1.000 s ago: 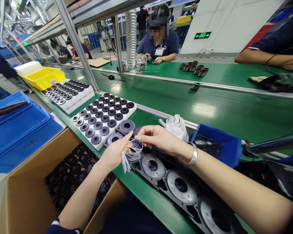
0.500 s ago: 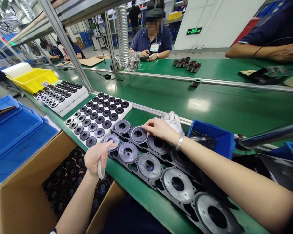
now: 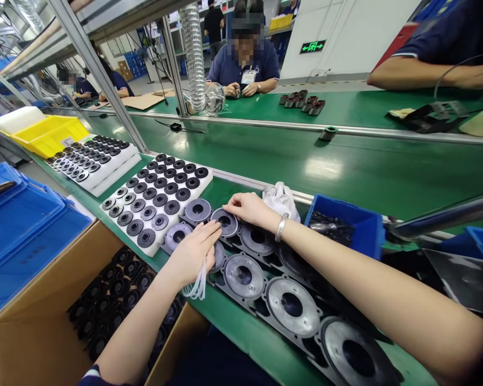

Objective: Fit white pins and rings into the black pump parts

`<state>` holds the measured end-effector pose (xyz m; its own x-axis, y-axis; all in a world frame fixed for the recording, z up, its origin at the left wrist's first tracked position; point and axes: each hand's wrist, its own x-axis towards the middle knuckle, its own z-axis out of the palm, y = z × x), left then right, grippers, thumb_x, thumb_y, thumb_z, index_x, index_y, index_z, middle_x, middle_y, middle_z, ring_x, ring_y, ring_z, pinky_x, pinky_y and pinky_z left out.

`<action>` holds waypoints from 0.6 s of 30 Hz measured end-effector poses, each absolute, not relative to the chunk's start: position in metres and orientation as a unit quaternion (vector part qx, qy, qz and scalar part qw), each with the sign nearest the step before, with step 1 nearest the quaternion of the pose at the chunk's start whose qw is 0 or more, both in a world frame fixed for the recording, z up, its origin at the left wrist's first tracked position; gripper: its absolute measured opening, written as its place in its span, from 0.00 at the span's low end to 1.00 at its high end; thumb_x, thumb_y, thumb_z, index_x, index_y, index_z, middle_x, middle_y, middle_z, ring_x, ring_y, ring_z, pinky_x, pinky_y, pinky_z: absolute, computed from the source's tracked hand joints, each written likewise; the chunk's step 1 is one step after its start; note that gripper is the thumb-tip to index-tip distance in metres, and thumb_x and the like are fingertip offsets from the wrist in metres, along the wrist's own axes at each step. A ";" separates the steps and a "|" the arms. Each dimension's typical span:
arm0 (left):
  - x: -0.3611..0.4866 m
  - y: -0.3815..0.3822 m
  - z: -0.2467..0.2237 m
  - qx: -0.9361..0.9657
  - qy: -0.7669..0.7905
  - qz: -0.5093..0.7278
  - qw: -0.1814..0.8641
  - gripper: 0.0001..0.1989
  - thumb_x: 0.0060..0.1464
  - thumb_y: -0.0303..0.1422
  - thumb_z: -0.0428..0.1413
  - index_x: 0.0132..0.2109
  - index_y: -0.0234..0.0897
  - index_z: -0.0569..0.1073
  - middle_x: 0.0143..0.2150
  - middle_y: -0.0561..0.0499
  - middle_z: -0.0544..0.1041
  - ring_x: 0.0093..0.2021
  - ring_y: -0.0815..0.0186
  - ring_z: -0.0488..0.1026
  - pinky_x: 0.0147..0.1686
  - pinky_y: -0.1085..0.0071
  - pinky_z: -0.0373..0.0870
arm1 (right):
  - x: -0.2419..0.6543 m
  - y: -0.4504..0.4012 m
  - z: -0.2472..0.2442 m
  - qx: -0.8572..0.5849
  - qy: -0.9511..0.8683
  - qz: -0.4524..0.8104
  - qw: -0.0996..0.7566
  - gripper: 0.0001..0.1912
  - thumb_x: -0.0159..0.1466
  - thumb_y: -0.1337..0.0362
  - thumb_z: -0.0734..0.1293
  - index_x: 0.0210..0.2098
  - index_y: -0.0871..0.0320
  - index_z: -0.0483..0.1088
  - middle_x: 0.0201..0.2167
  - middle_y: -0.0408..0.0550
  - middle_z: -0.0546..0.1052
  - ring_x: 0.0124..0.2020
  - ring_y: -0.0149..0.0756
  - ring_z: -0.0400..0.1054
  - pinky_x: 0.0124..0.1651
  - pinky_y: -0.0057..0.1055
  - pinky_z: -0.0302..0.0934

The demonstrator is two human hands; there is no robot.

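left hand [image 3: 194, 251] holding white loops [image 3: 201, 283] | right hand [image 3: 247, 208] at round housing [image 3: 230, 229], grip unclear

A white wall [image 3: 354, 32] closes off the back, bearing a lit green emergency-exit sign [image 3: 313, 46]. Grey floor [image 3: 153, 86] shows beyond a long green-topped workbench [image 3: 245, 142], crossed by a metal rail [image 3: 265, 127] and marked by a pale light reflection [image 3: 324, 167]. Slanting aluminium posts [image 3: 100, 75] stand under an overhead shelf [image 3: 116, 21]; a silver flexible duct [image 3: 193, 59] hangs beside one. Farther back are cardboard boxes [image 3: 124, 69] and, probably, stacked blue crates [image 3: 134, 63].
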<state>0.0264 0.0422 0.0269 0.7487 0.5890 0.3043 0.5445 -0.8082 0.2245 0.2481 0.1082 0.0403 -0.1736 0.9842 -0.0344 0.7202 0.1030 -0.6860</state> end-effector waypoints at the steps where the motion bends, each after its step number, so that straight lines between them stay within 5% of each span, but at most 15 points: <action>1: 0.026 0.042 0.026 0.933 0.305 0.182 0.060 0.24 0.59 0.21 0.44 0.61 0.30 0.66 0.66 0.41 0.66 0.68 0.62 0.59 0.68 0.54 0.57 | 0.248 0.108 0.041 -0.602 -0.708 0.296 0.222 0.14 0.66 0.58 0.66 0.28 0.60 0.71 0.19 0.42 0.73 0.23 0.31 0.66 0.31 0.26 0.54; 18: 0.028 0.037 0.030 0.943 0.318 0.093 0.023 0.28 0.58 0.24 0.47 0.65 0.38 0.63 0.68 0.38 0.60 0.70 0.55 0.55 0.67 0.50 0.55 | 0.253 0.121 0.046 -0.592 -0.662 0.423 0.180 0.12 0.66 0.64 0.65 0.26 0.61 0.71 0.16 0.41 0.70 0.17 0.27 0.64 0.23 0.21 0.57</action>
